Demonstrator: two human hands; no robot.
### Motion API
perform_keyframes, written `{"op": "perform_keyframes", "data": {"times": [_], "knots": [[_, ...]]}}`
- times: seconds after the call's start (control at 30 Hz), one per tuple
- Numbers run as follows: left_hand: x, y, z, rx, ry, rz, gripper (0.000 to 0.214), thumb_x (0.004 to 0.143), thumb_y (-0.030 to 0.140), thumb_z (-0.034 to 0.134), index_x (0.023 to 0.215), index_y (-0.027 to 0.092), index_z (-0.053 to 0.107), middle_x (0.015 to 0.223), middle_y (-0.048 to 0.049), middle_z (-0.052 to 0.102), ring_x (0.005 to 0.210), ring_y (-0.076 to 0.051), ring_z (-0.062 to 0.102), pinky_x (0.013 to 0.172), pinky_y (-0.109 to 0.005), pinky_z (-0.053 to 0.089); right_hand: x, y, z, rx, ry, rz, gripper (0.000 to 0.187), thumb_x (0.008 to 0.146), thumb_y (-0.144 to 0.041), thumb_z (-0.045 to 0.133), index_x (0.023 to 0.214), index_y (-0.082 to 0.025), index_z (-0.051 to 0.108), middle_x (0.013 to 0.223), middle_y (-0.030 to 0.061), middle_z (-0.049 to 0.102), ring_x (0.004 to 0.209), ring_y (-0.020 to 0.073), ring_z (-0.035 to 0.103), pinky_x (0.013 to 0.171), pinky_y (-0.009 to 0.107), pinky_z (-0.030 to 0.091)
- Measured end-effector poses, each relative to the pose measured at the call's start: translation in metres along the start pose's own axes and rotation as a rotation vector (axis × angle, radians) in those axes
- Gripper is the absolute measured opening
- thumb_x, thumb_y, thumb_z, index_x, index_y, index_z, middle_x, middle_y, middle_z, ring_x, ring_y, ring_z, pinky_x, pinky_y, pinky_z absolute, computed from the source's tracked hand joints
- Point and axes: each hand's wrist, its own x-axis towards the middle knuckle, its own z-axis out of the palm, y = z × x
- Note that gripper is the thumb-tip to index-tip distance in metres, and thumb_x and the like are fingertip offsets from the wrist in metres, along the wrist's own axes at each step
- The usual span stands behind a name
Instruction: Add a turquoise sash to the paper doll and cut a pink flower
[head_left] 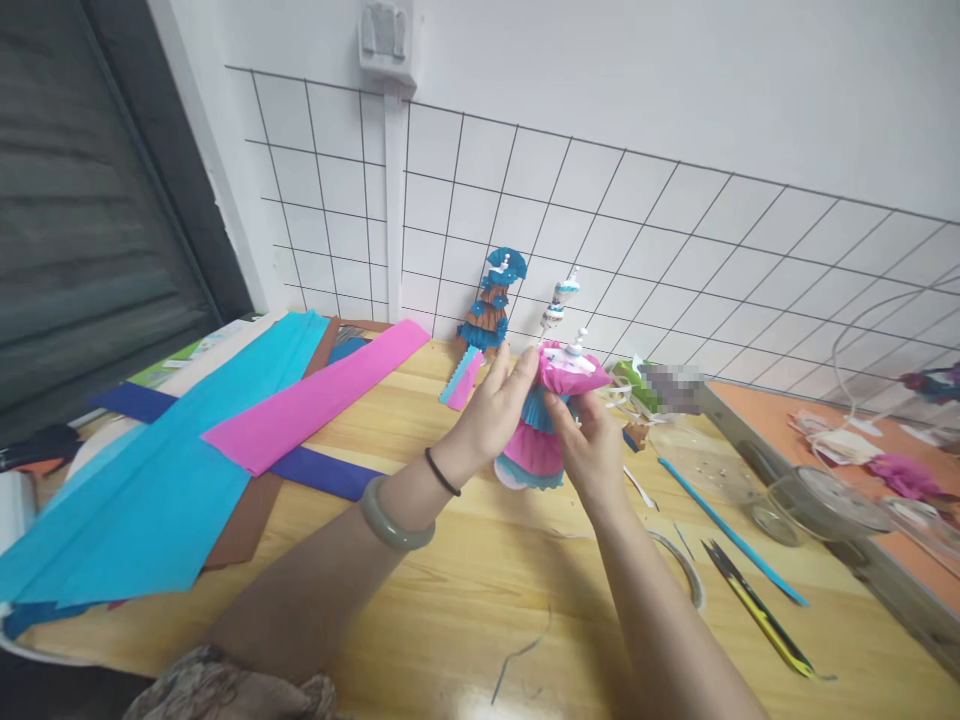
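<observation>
Pinched by the right hand (592, 435) and touched by the loosely bent left hand (501, 398), whose hold cannot be told, a ruffled paper figure (531, 450) is seen over the table (420, 620); a white figurine (556, 308) behind is partly hidden.

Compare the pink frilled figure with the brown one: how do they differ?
The pink figure is held between the left hand and right hand; the brown figure stands behind, near the wall. The pink figure also has light blue layers; the brown figure, darker blue ones. Both have frilled tiers and something white on top.
</observation>
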Motion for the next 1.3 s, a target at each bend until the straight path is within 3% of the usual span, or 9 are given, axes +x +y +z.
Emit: {"op": "perform_keyframes", "data": {"times": [0.3,0.57,0.7,0.83,0.97,1.3], "knots": [[0.0,0.008,0.004,-0.193,-0.022,0.011,0.057,0.088,0.044,0.042,0.138,0.019,0.029,0.136,-0.0125,0.044,0.127,-0.023,0.041,0.105,-0.039,0.032,-0.005,-0.009,0.006,0.018,0.072,-0.004,0.033,0.084,-0.032,0.053,0.114,-0.019,0.058,0.114,0.0093,0.062,0.103,0.0246,0.056,0.091,0.04,0.041],[-0.001,0.011,0.003,-0.178,-0.043,0.011,0.053,0.091,0.039,0.039,0.139,0.021,0.026,0.144,-0.0079,0.033,0.13,-0.019,0.035,0.104,-0.033,0.036,-0.003,-0.017,0.005,0.037,-0.032,-0.032,0.031,0.083,-0.028,0.053,0.113,-0.022,0.057,0.117,0.0071,0.06,0.109,0.0233,0.053,0.096,0.039,0.037],[0.0,0.012,0.001,-0.155,-0.017,-0.025,0.055,0.091,0.041,0.036,0.141,0.023,0.021,0.139,-0.0085,0.041,0.125,-0.019,0.043,0.102,-0.034,0.039,-0.003,-0.009,0.001,0.056,-0.06,-0.009,0.037,0.077,-0.029,0.059,0.113,-0.023,0.057,0.113,0.007,0.061,0.106,0.0249,0.054,0.094,0.042,0.039],[0.003,0.007,-0.001,-0.116,-0.041,-0.036,0.055,0.091,0.044,0.036,0.139,0.022,0.024,0.142,-0.0091,0.037,0.125,-0.019,0.043,0.102,-0.034,0.038,-0.005,0.005,-0.006,-0.001,-0.091,0.049,0.037,0.074,-0.033,0.064,0.108,-0.021,0.059,0.101,0.0072,0.065,0.09,0.0251,0.058,0.083,0.042,0.045],[0.007,0.001,-0.003,-0.048,-0.025,0.006,0.054,0.09,0.045,0.036,0.138,0.022,0.026,0.146,-0.0077,0.03,0.129,-0.02,0.037,0.103,-0.033,0.037,-0.006,0.011,-0.01,0.005,-0.081,0.012,0.038,0.075,-0.039,0.063,0.109,-0.023,0.062,0.106,0.0066,0.065,0.102,0.0271,0.055,0.089,0.043,0.043],[0.009,-0.002,-0.006,0.084,-0.014,0.027,0.058,0.088,0.048,0.037,0.135,0.015,0.034,0.133,-0.0128,0.048,0.13,-0.024,0.036,0.103,-0.036,0.036,0.004,0.008,-0.014,-0.01,-0.077,-0.084,0.03,0.083,-0.035,0.056,0.11,-0.026,0.064,0.121,0.0049,0.059,0.119,0.0243,0.046,0.101,0.043,0.033]]}}
